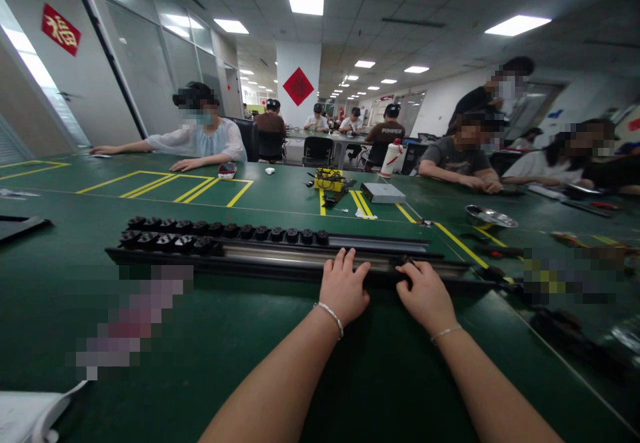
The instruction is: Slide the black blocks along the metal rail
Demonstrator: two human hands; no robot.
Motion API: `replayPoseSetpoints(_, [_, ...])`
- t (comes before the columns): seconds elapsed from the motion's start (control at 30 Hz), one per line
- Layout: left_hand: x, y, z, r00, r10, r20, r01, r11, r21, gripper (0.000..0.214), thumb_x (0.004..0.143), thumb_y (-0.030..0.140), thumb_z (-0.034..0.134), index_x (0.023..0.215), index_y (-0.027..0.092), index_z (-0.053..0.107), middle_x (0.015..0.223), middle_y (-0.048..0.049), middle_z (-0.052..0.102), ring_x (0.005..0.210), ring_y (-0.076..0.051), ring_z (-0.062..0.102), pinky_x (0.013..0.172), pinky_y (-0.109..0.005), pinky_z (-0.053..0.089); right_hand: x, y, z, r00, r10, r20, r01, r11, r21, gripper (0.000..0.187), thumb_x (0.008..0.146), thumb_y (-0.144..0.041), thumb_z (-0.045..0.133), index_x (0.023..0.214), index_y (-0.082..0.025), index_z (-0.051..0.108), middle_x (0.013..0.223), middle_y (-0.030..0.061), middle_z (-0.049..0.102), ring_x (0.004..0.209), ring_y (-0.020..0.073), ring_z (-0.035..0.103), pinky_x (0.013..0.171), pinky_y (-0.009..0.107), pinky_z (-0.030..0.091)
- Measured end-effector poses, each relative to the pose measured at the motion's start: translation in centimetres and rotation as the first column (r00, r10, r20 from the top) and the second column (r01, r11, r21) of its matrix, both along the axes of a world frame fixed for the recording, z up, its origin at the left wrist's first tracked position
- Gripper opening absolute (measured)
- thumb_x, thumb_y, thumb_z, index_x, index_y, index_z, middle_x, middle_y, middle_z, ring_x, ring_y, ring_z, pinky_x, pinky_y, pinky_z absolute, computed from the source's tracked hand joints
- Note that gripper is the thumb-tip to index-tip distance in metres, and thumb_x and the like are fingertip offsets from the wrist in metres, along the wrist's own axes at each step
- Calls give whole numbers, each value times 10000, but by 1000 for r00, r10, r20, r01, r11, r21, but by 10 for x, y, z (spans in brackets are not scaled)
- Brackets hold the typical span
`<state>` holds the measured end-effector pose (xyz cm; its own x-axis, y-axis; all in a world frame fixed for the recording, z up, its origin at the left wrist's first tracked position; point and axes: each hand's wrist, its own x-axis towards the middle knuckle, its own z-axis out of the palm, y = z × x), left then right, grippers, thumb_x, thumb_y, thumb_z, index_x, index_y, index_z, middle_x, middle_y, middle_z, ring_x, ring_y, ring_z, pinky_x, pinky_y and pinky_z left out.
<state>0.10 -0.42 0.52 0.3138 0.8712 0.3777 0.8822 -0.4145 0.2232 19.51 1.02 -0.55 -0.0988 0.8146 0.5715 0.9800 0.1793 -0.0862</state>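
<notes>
A long black rail (280, 253) with a shiny metal track lies across the green table (250, 350) in front of me. Several small black parts (225, 230) sit in two rows along its left half. My left hand (344, 288) rests on the rail's near edge, fingers stretched forward and flat. My right hand (425, 294) lies just to its right on the same edge, fingers curled onto the rail. Both wrists wear thin bracelets.
A yellow device (330, 180), a grey box (383, 192) and a white bottle (391, 158) stand further back. A metal dish (491, 216) and tools lie at right. Several seated people work around the tables; white paper (30, 416) lies at bottom left.
</notes>
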Motion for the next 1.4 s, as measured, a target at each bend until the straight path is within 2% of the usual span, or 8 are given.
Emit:
replayPoseSetpoints(0.5, [0, -2, 5, 1000, 5, 6, -5, 999, -34, 532, 711, 326, 534, 1234, 316, 436, 1438, -46, 296, 1323, -271, 186, 1004, -446, 248, -1, 0, -3, 1000, 23, -19, -22, 998, 53, 244, 693, -161, 468, 875, -197, 626, 931, 68, 505, 884, 210, 499, 841, 359, 416])
replayPoseSetpoints(0.9, [0, -1, 4, 1000, 7, -3, -7, 1000, -23, 525, 711, 316, 535, 1228, 320, 444, 1431, -47, 315, 1320, -265, 202, 1005, -440, 247, -4, -6, -2, 1000, -6, 27, 4, 996, 86, 294, 732, -259, 511, 994, -201, 631, 1053, 104, 534, 1112, 277, 430, 925, 433, 368])
replayPoseSetpoints(1.07, [0, -2, 7, 1000, 14, -15, -15, 999, -39, 539, 710, 323, 539, 1239, 321, 435, 1433, -43, 314, 1322, -266, 203, 1008, -444, 245, -9, -9, 0, 996, -30, 78, 25, 998, 60, 384, 730, -264, 520, 1102, -223, 607, 1098, 114, 526, 1085, 281, 444, 927, 457, 348])
replayPoseSetpoints(1.4, [-2, 0, 1, 1000, -7, -1, 7, 1000, 4, 525, 713, 320, 542, 1229, 315, 444, 1427, -53, 318, 1320, -273, 206, 1001, -447, 257, -11, -7, -1, 995, -50, 85, 47, 998, 44, 374, 738, -273, 509, 1092, -213, 613, 1077, 118, 501, 1034, 265, 463, 932, 462, 337])
